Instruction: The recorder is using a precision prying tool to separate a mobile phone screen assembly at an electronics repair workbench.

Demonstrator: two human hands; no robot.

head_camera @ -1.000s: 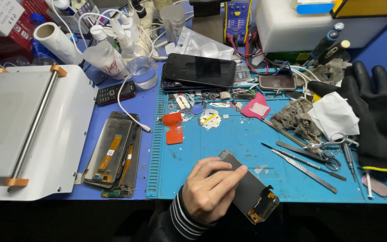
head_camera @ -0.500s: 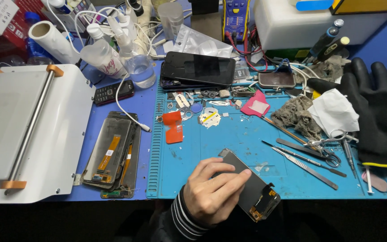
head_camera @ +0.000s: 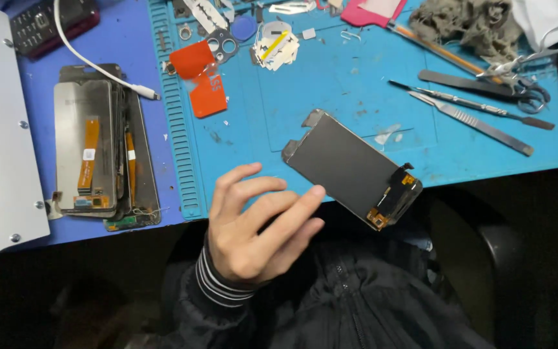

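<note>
My left hand (head_camera: 253, 232) sits at the desk's near edge, palm down, fingers loosely spread, gripping nothing; one fingertip just touches the phone screen panel (head_camera: 350, 169). The panel lies tilted, half overhanging the blue mat's (head_camera: 330, 84) near edge, easy to grab. Right hand's out of view.

Black zipped jacket; striped cuff at left hand (head_camera: 256, 236).

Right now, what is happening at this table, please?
A person sits at a blue repair mat with a phone screen panel lying back side up at its near edge, partly over the edge. The left hand is open, its fingertips at the panel's edge, not gripping it. A stack of other screen panels lies to the left, tweezers and a scalpel to the right.
</note>
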